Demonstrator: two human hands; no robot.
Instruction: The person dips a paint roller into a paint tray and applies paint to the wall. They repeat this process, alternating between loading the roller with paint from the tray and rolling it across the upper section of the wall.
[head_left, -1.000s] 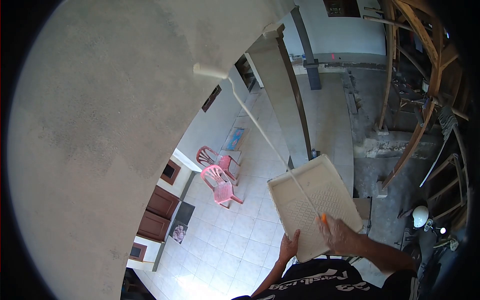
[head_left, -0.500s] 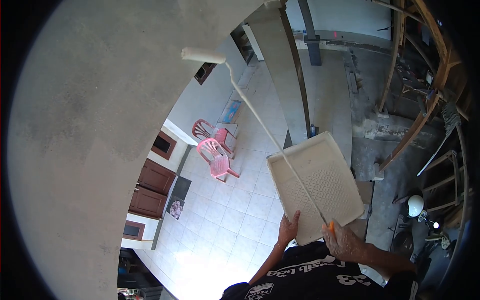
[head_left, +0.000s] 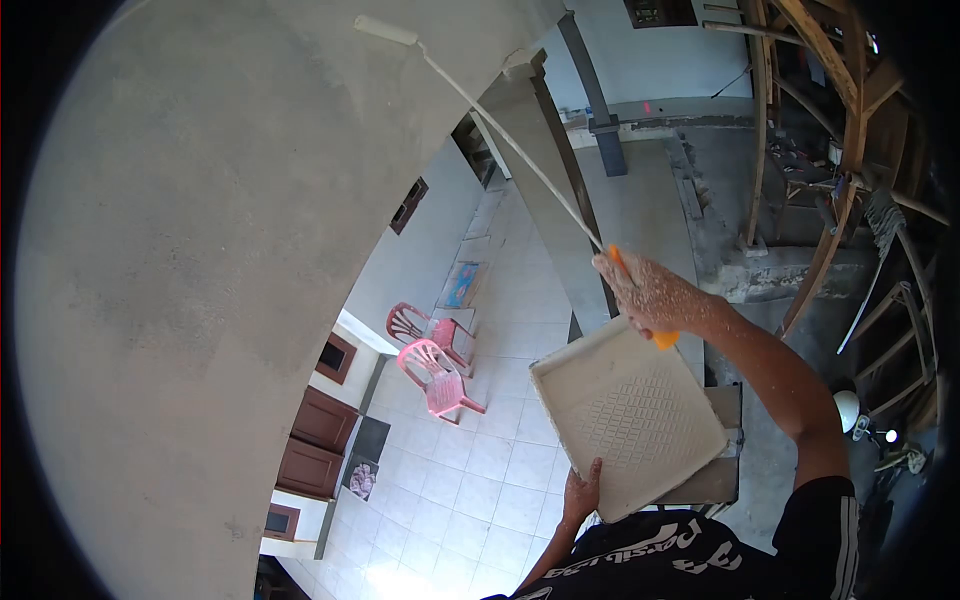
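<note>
My right hand point(head_left: 645, 290), speckled with paint, is wrapped round the orange handle of a paint roller point(head_left: 510, 145). The roller's long thin rod slants up and left to a pale cylindrical sleeve point(head_left: 386, 30), which lies over the grey plastered surface point(head_left: 200, 250); whether it touches cannot be told. Low in front of my body, my left hand point(head_left: 582, 493) grips the near left edge of a paint tray point(head_left: 690, 430), thumb on top and fingers hidden beneath. The cream tray has a raised grid pattern and a paint-coated inside.
Below on the tiled floor point(head_left: 480, 425) stand a pink chair point(head_left: 437, 380) and a darker red chair point(head_left: 415, 325). A grey column point(head_left: 530, 130) rises beyond the tray. Wooden poles point(head_left: 835, 215) and a white helmet point(head_left: 847, 410) are at the right. A brown board point(head_left: 715, 480) lies under the tray.
My right hand has lifted the roller up and away from beside the tray's near edge, raising its sleeve higher along the grey surface. My left hand still holds the tray.
</note>
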